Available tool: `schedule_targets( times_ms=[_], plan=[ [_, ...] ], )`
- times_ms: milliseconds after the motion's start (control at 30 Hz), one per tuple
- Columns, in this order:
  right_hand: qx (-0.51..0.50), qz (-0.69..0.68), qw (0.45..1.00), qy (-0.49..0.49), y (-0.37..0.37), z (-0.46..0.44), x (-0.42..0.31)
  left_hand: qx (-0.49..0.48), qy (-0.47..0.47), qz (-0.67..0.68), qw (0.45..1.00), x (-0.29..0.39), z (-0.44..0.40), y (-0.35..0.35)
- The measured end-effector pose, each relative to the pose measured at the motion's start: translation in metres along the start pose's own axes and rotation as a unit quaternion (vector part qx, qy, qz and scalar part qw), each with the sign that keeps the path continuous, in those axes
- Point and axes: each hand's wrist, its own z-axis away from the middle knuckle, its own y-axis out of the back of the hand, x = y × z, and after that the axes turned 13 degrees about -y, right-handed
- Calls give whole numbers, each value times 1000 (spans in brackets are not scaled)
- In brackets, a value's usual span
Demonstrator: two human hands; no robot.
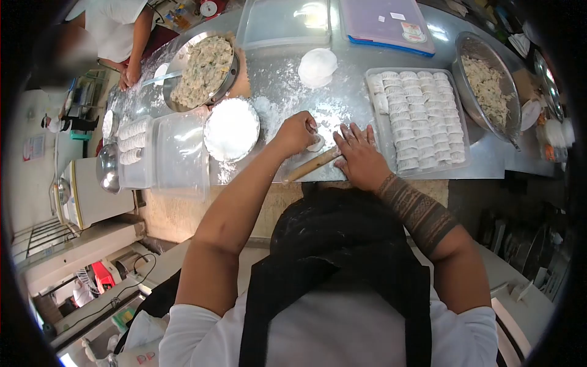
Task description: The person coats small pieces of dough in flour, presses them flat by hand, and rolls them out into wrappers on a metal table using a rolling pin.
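My left hand (296, 133) is closed, its fingers pinching the edge of a small dough piece (316, 144) on the floured steel table (278, 113). Close by on the right, my right hand (362, 156) lies palm down with its fingers stretched out and spread. Its palm side rests over one end of a wooden rolling pin (312, 166), which slants down to the left below the dough. Farther up the table sits a floury stack of round wrappers (317, 68). A bowl of white flour (232, 129) stands left of my left hand.
Right: a tray of folded dumplings (423, 119) and a metal bowl of filling (487, 85). Left: a pan of filling (204, 68), a smaller dumpling box (132, 144) and a clear lid (181, 153). Plastic containers (388, 25) lie at the back. Another person (116, 33) is at the upper left.
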Motion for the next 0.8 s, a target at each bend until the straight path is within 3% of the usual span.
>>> schedule_targets(
  times_ms=[133,267,333,433,567,667,800],
  plan=[
    [-41,48,998,-29,5,-57,-12,-8,17,-48,999,-4,4,-4],
    [35,68,997,-32,-23,-115,-18,42,64,15,997,-8,8,2],
    [58,46,997,-31,-23,-124,-22,34,53,-19,998,-5,6,6],
    [53,-26,998,-23,-18,-91,-16,43,82,35,995,-4,4,2],
    [-36,19,999,-36,0,-15,-9,-11,163,92,982,-17,7,1],
    [-51,35,998,-26,0,-23,-12,-76,108,-24,991,2,11,10],
    [14,81,996,-18,-21,-104,-29,-125,76,-122,982,10,-1,20]
  ],
)
